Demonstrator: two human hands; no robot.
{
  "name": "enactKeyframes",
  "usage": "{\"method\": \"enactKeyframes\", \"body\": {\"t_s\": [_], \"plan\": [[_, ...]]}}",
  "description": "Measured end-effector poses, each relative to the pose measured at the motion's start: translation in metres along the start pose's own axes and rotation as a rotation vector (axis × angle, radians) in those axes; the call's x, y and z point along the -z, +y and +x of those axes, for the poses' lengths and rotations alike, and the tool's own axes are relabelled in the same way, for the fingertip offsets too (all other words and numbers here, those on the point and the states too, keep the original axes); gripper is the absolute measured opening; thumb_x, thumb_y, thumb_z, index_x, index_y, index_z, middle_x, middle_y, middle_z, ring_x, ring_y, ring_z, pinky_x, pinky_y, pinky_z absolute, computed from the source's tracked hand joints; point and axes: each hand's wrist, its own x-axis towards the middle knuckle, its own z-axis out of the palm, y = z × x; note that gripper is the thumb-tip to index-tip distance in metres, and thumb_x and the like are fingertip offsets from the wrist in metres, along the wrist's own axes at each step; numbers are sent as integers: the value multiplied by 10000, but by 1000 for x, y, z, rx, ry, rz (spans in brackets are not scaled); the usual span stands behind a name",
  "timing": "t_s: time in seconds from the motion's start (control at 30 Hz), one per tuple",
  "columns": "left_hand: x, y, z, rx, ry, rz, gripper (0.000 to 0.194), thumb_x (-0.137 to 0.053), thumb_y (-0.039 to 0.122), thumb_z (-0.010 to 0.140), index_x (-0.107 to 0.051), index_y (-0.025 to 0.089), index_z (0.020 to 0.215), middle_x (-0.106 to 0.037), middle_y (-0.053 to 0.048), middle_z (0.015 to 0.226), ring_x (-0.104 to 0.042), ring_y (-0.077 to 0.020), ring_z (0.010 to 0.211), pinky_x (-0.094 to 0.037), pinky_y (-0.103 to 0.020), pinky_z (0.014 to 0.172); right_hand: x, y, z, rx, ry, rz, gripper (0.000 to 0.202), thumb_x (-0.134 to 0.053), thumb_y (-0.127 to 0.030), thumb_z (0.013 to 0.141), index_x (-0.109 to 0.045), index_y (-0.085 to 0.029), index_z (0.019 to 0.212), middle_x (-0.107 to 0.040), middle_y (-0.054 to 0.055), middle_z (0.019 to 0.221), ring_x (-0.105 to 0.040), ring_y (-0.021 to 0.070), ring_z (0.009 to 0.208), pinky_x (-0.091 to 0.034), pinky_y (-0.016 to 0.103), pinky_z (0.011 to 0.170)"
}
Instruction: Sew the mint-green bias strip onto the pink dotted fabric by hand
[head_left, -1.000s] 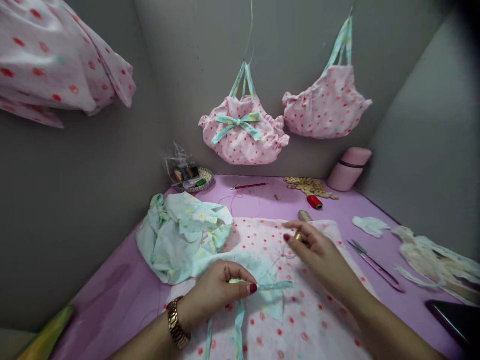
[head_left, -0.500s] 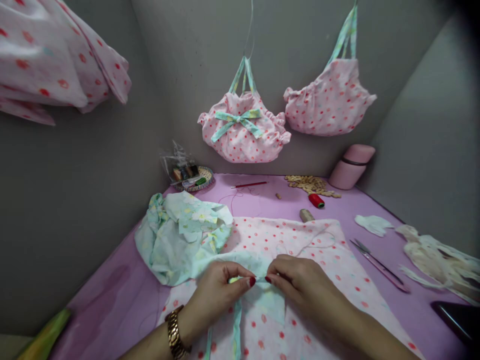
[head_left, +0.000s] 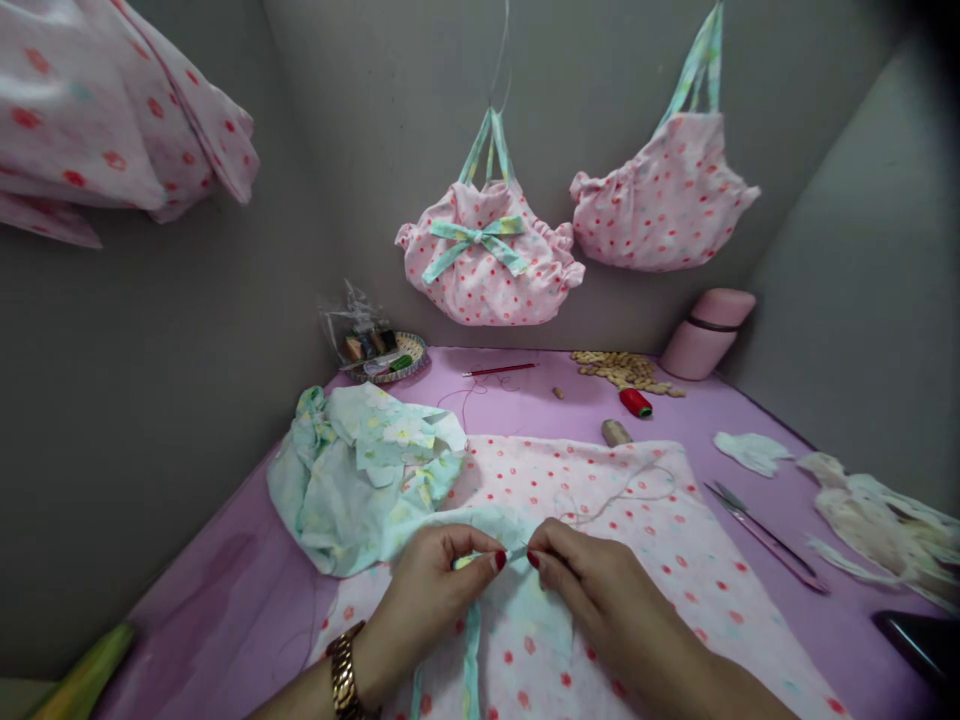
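Note:
Both hands meet over mint-green fabric (head_left: 517, 600) spread on pink dotted cloth (head_left: 570, 465). My left hand (head_left: 439, 575), with a gold watch at the wrist, is closed, thumb and forefinger pinching a folded edge of the mint fabric. A narrow mint strip (head_left: 471, 660) hangs below it. Just to the right, my right hand (head_left: 585, 575) is pinched shut close to the same edge; a thin pale sliver shows at its fingertips, too small to name. Loose pale thread (head_left: 622, 493) curls on the dotted cloth behind it. A crumpled mint floral fabric (head_left: 352, 500) lies left of the hands.
Scissor-like snips (head_left: 765, 535), white scraps (head_left: 877, 515) and a dark object (head_left: 919, 640) lie at right. Behind are thread spools (head_left: 636, 403), a red pencil (head_left: 501, 369), a peanut pile (head_left: 622, 372), a pink bottle (head_left: 709, 335) and a basket (head_left: 418, 362). Dotted garments (head_left: 487, 290) hang above.
My right hand has shifted slightly left and its fingertips have risen a little off the fabric edge. The left hand keeps its pinch, nearly still. The view has moved slightly.

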Motion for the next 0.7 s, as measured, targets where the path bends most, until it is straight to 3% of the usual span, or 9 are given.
{"method": "enactKeyframes", "body": {"t_s": [0.3, 0.7], "plan": [[2, 1, 0, 1, -25, -67, 217, -592, 305, 760, -740, 152, 804, -700, -32, 740, -583, -162, 687, -419, -218, 599, 1, -1, -2, 72, 24, -38, 263, -446, -195, 877, -657, -241, 727, -677, -36, 635, -608, 127, 559, -438, 201, 565], [3, 5, -2, 14, -46, -84, 228, -583, 312, 778, -742, 158, 833, -703, -33, 748, -577, -156, 685, -409, -211, 580, -2, 1, -3, 115, 40, -56, 302, -429, -187, 877, -702, -254, 764, -708, -20, 661, -628, 143, 560, -482, 238, 585]]}}
